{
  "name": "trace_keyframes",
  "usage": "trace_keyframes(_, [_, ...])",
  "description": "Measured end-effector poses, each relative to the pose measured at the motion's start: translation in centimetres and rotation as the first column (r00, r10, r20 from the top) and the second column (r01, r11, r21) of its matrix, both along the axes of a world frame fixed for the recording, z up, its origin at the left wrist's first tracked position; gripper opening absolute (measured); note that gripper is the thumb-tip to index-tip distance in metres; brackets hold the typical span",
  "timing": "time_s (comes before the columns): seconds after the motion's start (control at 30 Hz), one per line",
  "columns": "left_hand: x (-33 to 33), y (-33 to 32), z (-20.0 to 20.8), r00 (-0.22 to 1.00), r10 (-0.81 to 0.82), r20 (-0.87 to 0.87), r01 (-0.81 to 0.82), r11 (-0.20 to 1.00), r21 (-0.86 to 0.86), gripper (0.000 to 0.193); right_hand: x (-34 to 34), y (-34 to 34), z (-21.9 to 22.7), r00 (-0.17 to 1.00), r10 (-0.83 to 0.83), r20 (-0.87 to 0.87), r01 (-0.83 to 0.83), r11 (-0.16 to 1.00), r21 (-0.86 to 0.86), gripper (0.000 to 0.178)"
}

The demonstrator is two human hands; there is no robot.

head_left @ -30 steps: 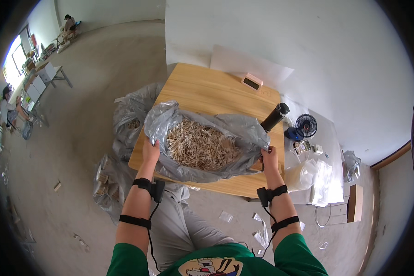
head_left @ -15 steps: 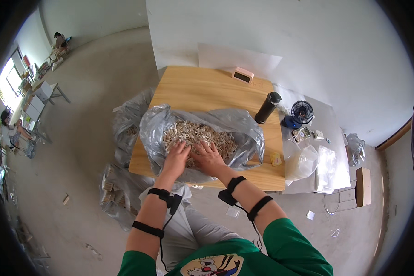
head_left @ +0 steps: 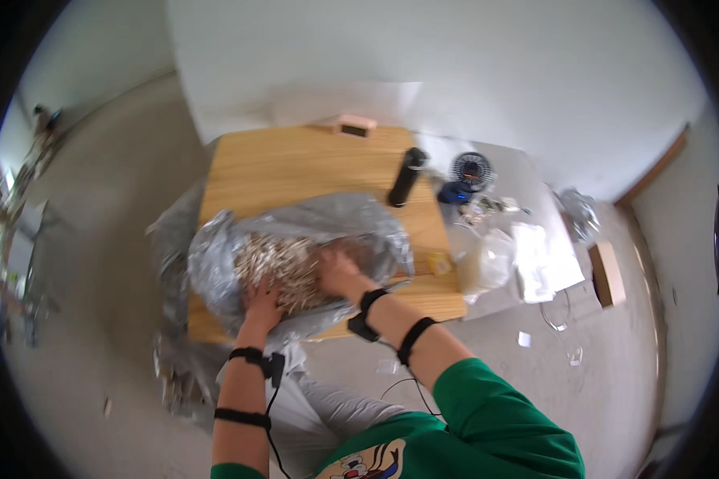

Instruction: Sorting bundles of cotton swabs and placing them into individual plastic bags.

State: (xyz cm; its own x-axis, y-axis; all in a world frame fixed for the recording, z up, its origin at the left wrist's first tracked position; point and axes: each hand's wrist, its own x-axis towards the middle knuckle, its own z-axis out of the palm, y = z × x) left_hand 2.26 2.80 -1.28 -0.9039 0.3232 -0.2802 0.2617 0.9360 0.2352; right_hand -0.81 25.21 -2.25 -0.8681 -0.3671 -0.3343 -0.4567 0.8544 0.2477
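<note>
An open grey plastic bag (head_left: 216, 249) lies on the wooden table, filled with a heap of small pale stick-like pieces (head_left: 284, 259). My left hand (head_left: 261, 305) rests at the heap's near left edge, fingers apart on the pieces. Inside the bag, on the right side of the heap, my right hand (head_left: 339, 271) is smeared by motion. Its fingers are blurred and partly sunk toward the pieces, so their shape is hidden. Black straps with cables go round both forearms.
On the wooden table (head_left: 295, 160) stand a pink clock (head_left: 355, 126) and a black bottle (head_left: 407, 177). A side table to the right bears a small fan (head_left: 471, 170) and a bag-lined tub (head_left: 487, 263). More grey bags (head_left: 176, 239) bulge at the left.
The view has swung, shifting the table leftward. My hands, formerly close together on the heap, are farther apart, the right one deeper at the right side. The pieces now gather toward the left.
</note>
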Motion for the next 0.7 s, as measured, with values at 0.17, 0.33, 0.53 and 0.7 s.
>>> trace_keyframes(0.17, [0.3,-1.3,1.2,0.991,0.131,0.026,-0.13,0.991,-0.028,0.062,1.7,0.4,3.6,0.944,-0.326,0.059,0.309,0.801,-0.513,0.067])
trace_keyframes(0.33, [2.0,0.3,2.9,0.986,0.124,-0.116,-0.13,0.99,-0.052,0.06,6.9,0.7,5.4,0.92,-0.222,-0.323,-0.092,0.679,-0.729,0.054])
trace_keyframes(0.53, [7.0,5.8,2.2,0.96,-0.047,-0.277,0.082,0.99,0.117,0.062,17.0,7.1,4.3,0.721,-0.631,-0.287,0.006,0.42,-0.908,0.041])
trace_keyframes(0.7, [10.9,9.9,0.9,0.968,-0.143,-0.206,0.166,0.981,0.101,0.07,21.8,13.0,-1.3,0.697,-0.699,-0.161,0.448,0.6,-0.663,0.059])
